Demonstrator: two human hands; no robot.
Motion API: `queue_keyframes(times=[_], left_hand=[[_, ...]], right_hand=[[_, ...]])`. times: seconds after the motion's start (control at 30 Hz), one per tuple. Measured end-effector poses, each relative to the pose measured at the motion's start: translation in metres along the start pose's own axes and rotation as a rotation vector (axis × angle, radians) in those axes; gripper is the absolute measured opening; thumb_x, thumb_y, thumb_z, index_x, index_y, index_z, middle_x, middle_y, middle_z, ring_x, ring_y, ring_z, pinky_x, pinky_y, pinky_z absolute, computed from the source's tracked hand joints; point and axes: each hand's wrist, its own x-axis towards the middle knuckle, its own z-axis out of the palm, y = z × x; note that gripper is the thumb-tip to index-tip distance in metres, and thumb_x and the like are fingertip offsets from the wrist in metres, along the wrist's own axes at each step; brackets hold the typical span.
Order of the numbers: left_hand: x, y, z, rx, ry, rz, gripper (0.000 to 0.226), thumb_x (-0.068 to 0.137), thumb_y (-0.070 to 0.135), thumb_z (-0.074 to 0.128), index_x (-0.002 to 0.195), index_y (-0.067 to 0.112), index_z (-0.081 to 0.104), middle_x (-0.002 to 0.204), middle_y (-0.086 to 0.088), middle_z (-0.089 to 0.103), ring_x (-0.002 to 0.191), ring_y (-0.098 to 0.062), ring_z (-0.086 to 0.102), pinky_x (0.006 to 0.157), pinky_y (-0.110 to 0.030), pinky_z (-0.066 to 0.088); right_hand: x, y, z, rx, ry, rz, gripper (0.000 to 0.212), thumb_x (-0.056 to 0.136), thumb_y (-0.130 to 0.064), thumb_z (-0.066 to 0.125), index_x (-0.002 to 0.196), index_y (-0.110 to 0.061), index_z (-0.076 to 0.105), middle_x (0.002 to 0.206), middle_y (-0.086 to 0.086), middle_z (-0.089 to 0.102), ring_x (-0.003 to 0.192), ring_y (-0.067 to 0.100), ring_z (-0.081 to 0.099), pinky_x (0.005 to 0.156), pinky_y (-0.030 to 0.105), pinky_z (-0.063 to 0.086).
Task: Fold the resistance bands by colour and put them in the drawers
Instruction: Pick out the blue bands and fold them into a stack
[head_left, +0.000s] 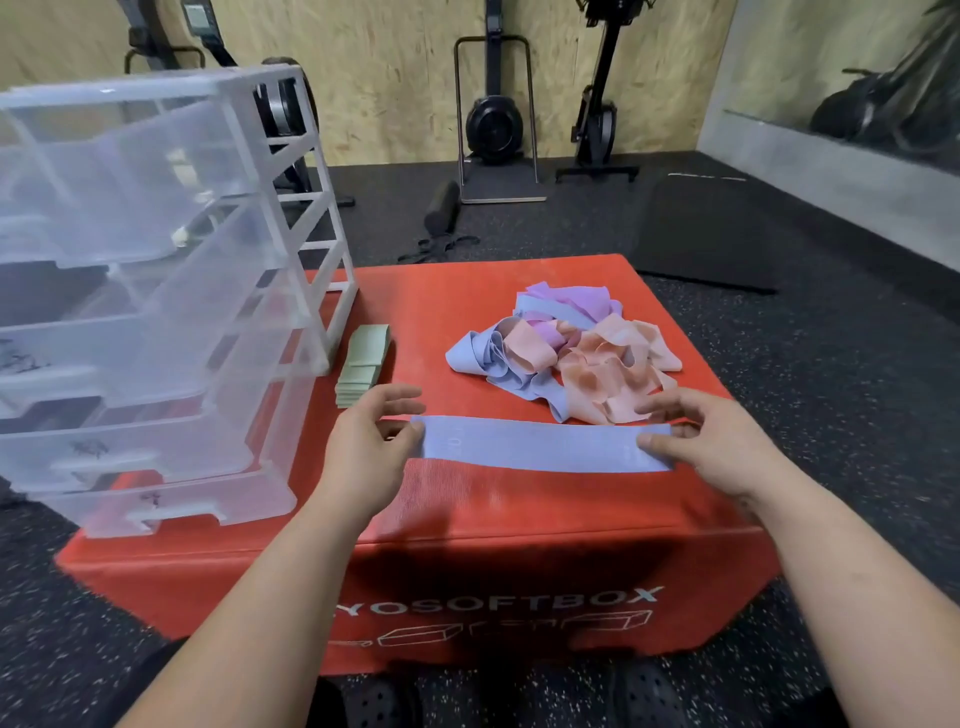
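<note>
A blue resistance band (540, 444) lies stretched flat across the front of the red soft box (467, 525). My left hand (369, 441) pinches its left end and my right hand (711, 441) pinches its right end. Behind it sits a loose pile of bands (566, 353) in blue, pink and purple. A stack of folded green bands (363, 364) lies beside the clear plastic drawer unit (156, 291), which stands on the box's left side with its drawers pulled partly out.
Black speckled gym floor surrounds the box. A black mat (711, 234) lies at the back right, a foam roller (441, 208) and exercise machines (493, 119) stand by the far wall. My dark shoes (519, 701) show below the box.
</note>
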Motion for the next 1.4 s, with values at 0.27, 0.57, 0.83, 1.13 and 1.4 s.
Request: queue_keyframes(times=[0.27,0.57,0.83,1.13,1.4], left_hand=[[0.013,-0.043,0.018,0.274,-0.26,-0.126,0.039,0.088,0.003,0.07,0.112,0.034,0.068,0.097,0.008,0.076,0.08,-0.013,0.072,0.07,-0.027,0.056],[0.033,-0.06,0.014,0.187,-0.256,-0.164,0.035,0.085,0.007,0.08,0.11,0.03,0.073,0.092,-0.003,0.078,0.074,-0.017,0.072,0.077,-0.043,0.06],[0.036,-0.054,0.023,0.245,-0.252,-0.138,0.033,0.084,0.011,0.082,0.107,0.032,0.072,0.089,0.004,0.076,0.071,-0.012,0.07,0.07,-0.034,0.058],[0.038,-0.047,0.028,0.6,-0.273,0.055,0.038,0.08,0.022,0.078,0.114,0.036,0.069,0.095,0.014,0.064,0.086,-0.014,0.062,0.079,-0.037,0.054],[0.051,-0.031,0.052,0.505,-0.211,0.093,0.034,0.087,0.032,0.079,0.119,0.033,0.068,0.101,0.013,0.064,0.093,-0.013,0.061,0.082,-0.033,0.049]], right_hand=[[0.029,0.038,0.009,-0.412,-0.072,0.128,0.038,0.071,-0.009,0.093,0.1,-0.027,0.076,0.084,0.0,0.074,0.068,0.013,0.069,0.075,0.04,0.061],[0.055,0.051,-0.001,-0.389,-0.154,0.178,0.032,0.081,0.003,0.084,0.101,-0.02,0.075,0.071,0.003,0.065,0.056,0.02,0.065,0.064,0.041,0.058],[0.058,0.041,-0.012,-0.36,-0.186,0.226,0.03,0.081,0.006,0.083,0.103,-0.013,0.073,0.071,0.01,0.067,0.059,0.025,0.067,0.065,0.041,0.061],[0.054,0.027,0.001,-0.861,-0.098,0.145,0.036,0.069,-0.029,0.092,0.098,-0.033,0.071,0.085,-0.011,0.067,0.079,0.011,0.064,0.072,0.032,0.05],[0.081,-0.009,0.052,-0.687,0.032,-0.3,0.031,0.084,-0.029,0.08,0.115,-0.03,0.075,0.105,-0.011,0.07,0.097,0.012,0.06,0.082,0.029,0.042]])
